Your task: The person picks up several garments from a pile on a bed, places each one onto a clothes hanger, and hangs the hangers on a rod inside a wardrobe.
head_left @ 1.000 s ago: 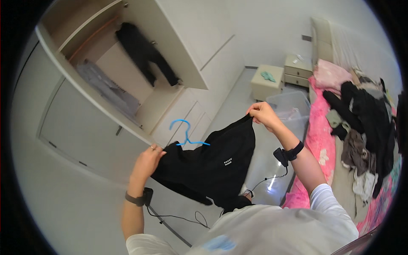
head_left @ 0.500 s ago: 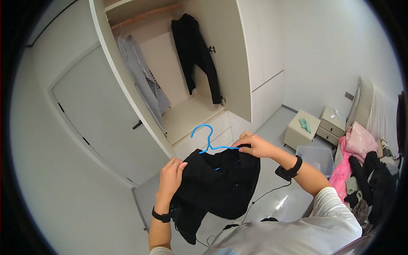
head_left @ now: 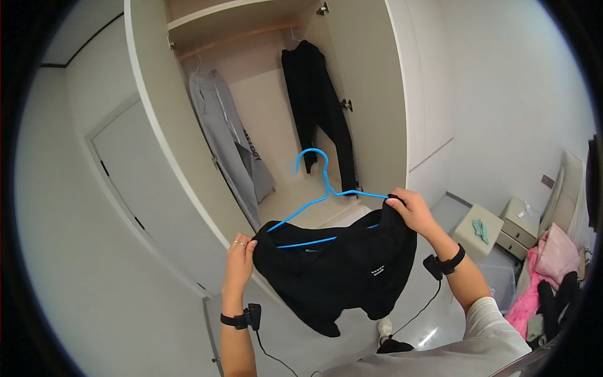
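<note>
A pair of black trousers [head_left: 339,276] with a small pale mark hangs from my two hands, its waist spread wide and its legs foreshortened below. My left hand [head_left: 238,257] pinches the left end of the waistband. At the right end, my right hand [head_left: 412,210] grips the waistband, with the tip of the hanger's arm by its fingers. The blue hanger [head_left: 326,179] spans the waist, its lower bar partly inside the opening and its hook pointing up toward the wardrobe.
The open wardrobe [head_left: 276,201] ahead holds grey trousers [head_left: 223,125] and another black pair [head_left: 311,94] on its rail [head_left: 245,39]. Its open door [head_left: 370,94] stands to the right. Beyond are a pale stool [head_left: 474,235], a nightstand [head_left: 518,229], a clear bin [head_left: 499,283] and piled clothes [head_left: 553,254].
The trousers and hanger have risen toward the wardrobe. My hands have moved farther apart, stretching the waistband, and both hanger arms now show. The view has shifted left and upward.
</note>
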The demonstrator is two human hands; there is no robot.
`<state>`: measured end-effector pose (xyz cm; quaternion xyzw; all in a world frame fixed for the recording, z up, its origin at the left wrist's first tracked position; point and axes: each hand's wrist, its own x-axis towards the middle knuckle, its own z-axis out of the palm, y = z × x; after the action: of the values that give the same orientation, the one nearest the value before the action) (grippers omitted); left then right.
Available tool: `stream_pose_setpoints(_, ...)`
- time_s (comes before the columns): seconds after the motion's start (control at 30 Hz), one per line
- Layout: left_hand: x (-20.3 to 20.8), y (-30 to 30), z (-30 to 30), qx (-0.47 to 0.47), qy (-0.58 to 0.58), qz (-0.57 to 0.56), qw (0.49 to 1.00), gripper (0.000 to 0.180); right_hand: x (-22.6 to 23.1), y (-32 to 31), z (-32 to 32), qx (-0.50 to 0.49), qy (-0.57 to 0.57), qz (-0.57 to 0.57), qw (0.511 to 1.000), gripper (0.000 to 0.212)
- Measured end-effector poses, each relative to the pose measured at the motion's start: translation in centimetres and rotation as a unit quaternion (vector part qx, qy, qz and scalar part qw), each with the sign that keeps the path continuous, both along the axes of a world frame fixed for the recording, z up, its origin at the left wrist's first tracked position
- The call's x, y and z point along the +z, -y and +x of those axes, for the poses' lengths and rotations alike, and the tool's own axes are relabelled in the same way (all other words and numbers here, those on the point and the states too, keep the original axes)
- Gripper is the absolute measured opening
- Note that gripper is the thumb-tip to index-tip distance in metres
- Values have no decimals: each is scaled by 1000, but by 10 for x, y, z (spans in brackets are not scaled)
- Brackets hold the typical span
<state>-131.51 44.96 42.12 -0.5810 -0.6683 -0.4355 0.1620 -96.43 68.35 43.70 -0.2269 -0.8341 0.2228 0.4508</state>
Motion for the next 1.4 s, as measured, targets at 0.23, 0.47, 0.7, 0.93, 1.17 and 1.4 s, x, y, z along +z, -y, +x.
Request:
stream_pose_setpoints(0.23,10,-109,-13,-40,68,-73,994,20,6,-105,-19,19,-23,-12,999,24)
stream_pose_setpoints(0.47,46,-183,-36,20,18,-23,999,19,29,-196,-60,127,4,-30,991,26)
stream_pose_setpoints(0.7,55,-243,-114,85,46,178,979,21,45,-265,-112,225,25,-57,972,29)
stream_pose_setpoints(0.93,112,-321,-195,58,-2,170,984,23,79,-301,-197,336,-163,-248,894,21)
stream_pose_setpoints(1.17,205,-420,-285,122,-75,201,969,43,201,-309,-269,36,-238,132,962,26)
stream_pose_setpoints(1.4,207,-446,-264,26,38,142,989,69,291,-383,-357,-135,-242,236,931,26)
